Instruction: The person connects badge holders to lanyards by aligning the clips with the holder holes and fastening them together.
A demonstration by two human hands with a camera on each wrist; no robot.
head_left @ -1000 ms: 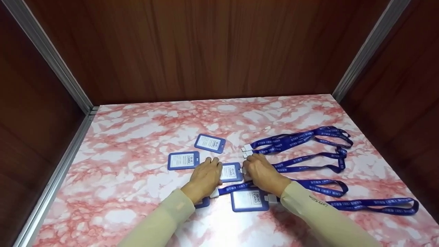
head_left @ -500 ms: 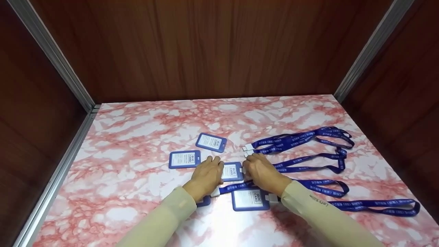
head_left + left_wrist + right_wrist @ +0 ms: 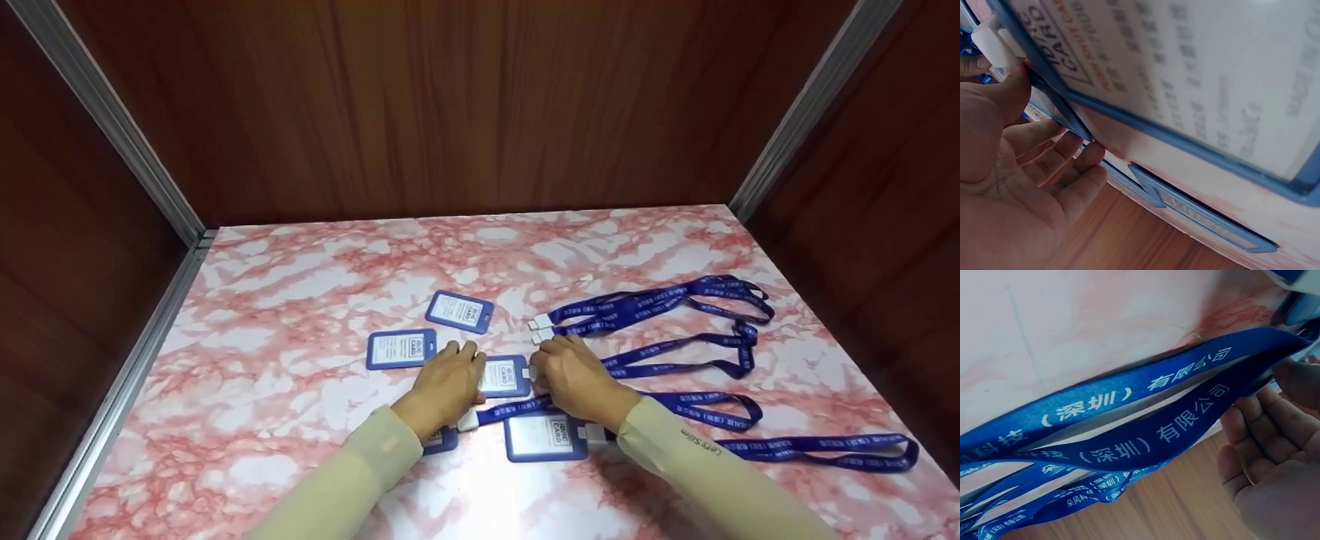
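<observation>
In the head view my left hand (image 3: 446, 382) grips the left part of a blue-framed ID badge holder (image 3: 502, 376), thumb on the near edge and fingers at the far edge. My right hand (image 3: 574, 375) pinches the end of a blue lanyard (image 3: 675, 366) at the slotted right end of that holder. The fingers hide most of the joint between them. In the right wrist view the lanyard's two printed straps (image 3: 1179, 374) run into the pinch of the right hand (image 3: 1280, 450). Another badge holder (image 3: 1185, 84) fills much of the left wrist view, beside the left hand (image 3: 1022, 163).
Loose badge holders lie beyond the left hand, one upper (image 3: 459, 311) and one lower (image 3: 401, 349). Nearer me lies a badge holder (image 3: 546, 439) with a white clip (image 3: 596, 433); another (image 3: 442, 441) is partly under my left wrist. More lanyards (image 3: 652, 304) spread rightward on the marbled table (image 3: 337, 277).
Both hands stay at the same badge holder and lanyard end, with only slight finger movement. The view shifts a little; nothing else visibly moves.
</observation>
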